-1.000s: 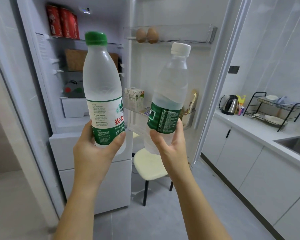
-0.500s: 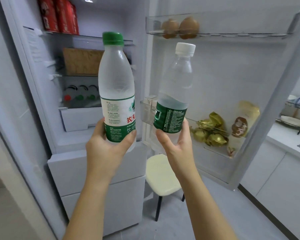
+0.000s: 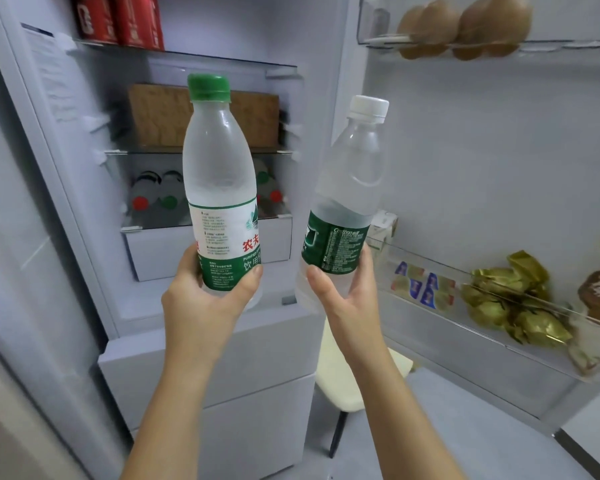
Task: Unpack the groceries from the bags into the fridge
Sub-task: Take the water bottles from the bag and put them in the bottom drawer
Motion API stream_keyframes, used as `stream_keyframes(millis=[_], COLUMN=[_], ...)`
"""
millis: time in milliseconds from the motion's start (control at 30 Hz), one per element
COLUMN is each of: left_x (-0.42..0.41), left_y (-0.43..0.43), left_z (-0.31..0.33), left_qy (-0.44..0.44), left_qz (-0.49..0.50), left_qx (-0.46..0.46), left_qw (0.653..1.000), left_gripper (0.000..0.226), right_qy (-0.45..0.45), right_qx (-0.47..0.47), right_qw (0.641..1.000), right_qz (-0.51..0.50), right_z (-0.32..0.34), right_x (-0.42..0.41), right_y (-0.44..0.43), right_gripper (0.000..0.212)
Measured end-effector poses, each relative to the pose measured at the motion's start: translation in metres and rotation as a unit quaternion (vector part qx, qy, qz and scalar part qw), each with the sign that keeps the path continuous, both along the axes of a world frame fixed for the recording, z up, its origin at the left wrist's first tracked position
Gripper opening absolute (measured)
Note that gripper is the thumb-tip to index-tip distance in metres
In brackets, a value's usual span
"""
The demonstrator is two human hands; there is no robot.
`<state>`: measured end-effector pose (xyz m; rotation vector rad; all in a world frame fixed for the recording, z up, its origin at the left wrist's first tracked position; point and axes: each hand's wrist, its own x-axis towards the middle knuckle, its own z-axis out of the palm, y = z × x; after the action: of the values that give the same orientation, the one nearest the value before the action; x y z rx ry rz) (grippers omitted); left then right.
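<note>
My left hand (image 3: 207, 304) grips the base of a water bottle with a green cap (image 3: 219, 174), held upright in front of the open fridge (image 3: 222, 39). My right hand (image 3: 349, 299) grips the bottom of a second water bottle with a white cap (image 3: 352, 171), which leans slightly to the right. Both bottles are held up in front of the fridge's middle shelves, apart from each other. No grocery bag is in view.
Red cans (image 3: 118, 19) stand on the top shelf, a brown box (image 3: 160, 116) on the one below, bottles (image 3: 156, 197) lie lower down. The open door (image 3: 482, 150) holds eggs (image 3: 465, 26), gold-wrapped sweets (image 3: 510, 299) and small cartons (image 3: 383, 225). A cream stool (image 3: 350, 379) stands below.
The view has closed in on the fridge, and both bottles sit nearer its shelves. The counter with kettle and rack has slipped out of view on the right.
</note>
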<state>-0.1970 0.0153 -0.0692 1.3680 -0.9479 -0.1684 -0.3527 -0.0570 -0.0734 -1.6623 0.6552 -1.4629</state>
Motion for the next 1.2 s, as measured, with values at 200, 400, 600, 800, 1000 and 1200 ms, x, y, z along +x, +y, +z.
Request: stream_keyframes(millis=[200, 400, 600, 800, 1000, 1200], left_x=[0.026, 0.059, 0.089, 0.115, 0.145, 0.182], left_y=[-0.037, -0.086, -0.127, -0.145, -0.159, -0.174], left_z=[-0.013, -0.022, -0.036, -0.064, -0.102, -0.133], left_qy=[0.012, 0.012, 0.038, 0.061, 0.108, 0.130], left_qz=[0.026, 0.065, 0.098, 0.133, 0.137, 0.118], left_qx=[0.011, 0.025, 0.037, 0.069, 0.129, 0.181], left_qw=[1.000, 0.998, 0.994, 0.987, 0.976, 0.968], left_gripper=[0.041, 0.046, 0.051, 0.056, 0.063, 0.066], right_qy=[0.007, 0.028, 0.038, 0.056, 0.102, 0.141], right_qx=[0.012, 0.030, 0.058, 0.082, 0.130, 0.196], right_qw=[1.000, 0.998, 0.993, 0.990, 0.981, 0.968], right_qz=[0.020, 0.052, 0.091, 0.104, 0.101, 0.067], right_z=[-0.011, -0.022, -0.032, -0.060, -0.099, -0.136], right_x=[0.038, 0.082, 0.121, 0.147, 0.177, 0.213], right_y=[-0.044, -0.099, -0.148, -0.175, -0.193, -0.207], right_gripper=[0.064, 0.065, 0.068, 0.069, 0.077, 0.076])
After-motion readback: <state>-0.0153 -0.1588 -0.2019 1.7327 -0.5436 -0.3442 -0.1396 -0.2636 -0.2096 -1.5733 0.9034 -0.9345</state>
